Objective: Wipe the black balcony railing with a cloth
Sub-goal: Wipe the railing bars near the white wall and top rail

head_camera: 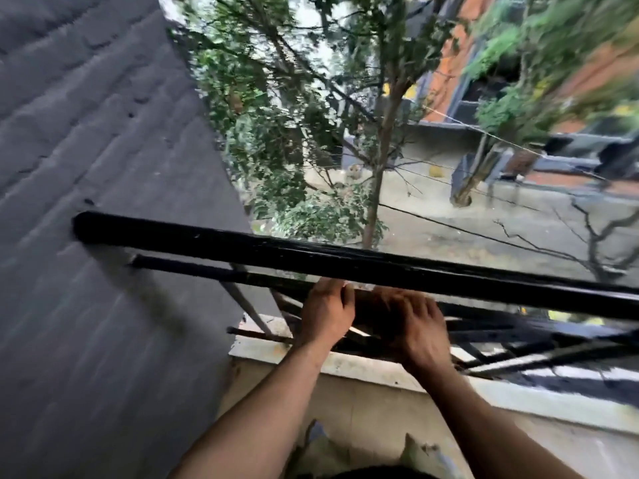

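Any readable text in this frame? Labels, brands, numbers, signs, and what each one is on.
None readable.
The black railing, grey wall and ledge show no lettering.
The buildings across the street are motion-blurred, so any sign there cannot be read.

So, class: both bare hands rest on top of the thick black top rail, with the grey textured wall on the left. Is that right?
Not quite. The head view shows the left hand and right hand below the thick black top rail, reaching in among the lower black bars, not on top of it. The grey textured wall is on the left, as stated.
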The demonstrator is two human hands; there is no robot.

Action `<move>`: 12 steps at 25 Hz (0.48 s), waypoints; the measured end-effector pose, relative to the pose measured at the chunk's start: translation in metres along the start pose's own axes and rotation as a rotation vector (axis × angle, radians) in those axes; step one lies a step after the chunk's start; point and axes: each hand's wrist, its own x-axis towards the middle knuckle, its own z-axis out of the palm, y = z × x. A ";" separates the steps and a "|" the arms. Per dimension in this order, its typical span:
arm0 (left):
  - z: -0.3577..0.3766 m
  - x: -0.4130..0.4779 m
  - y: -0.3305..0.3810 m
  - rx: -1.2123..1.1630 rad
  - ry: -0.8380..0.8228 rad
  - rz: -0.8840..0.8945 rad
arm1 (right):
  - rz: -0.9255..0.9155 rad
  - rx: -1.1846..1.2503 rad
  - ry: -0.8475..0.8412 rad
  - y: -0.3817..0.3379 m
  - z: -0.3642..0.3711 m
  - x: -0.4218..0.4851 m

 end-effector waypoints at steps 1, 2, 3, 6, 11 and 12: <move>0.009 -0.003 0.010 0.023 -0.015 0.050 | 0.148 -0.009 0.015 0.010 0.000 -0.002; 0.018 -0.006 0.020 0.043 -0.023 0.097 | 0.257 -0.019 0.027 0.008 0.000 0.000; 0.024 -0.007 0.033 0.062 -0.047 0.129 | 0.268 -0.017 0.018 -0.002 0.004 0.003; 0.052 -0.016 0.062 0.141 -0.168 0.229 | -0.082 -0.088 0.042 -0.011 0.008 -0.013; 0.086 -0.029 0.110 0.091 -0.262 0.297 | 0.318 -0.076 0.172 0.145 -0.047 -0.074; 0.095 -0.031 0.128 0.055 -0.272 0.304 | 0.445 -0.069 0.202 0.156 -0.051 -0.077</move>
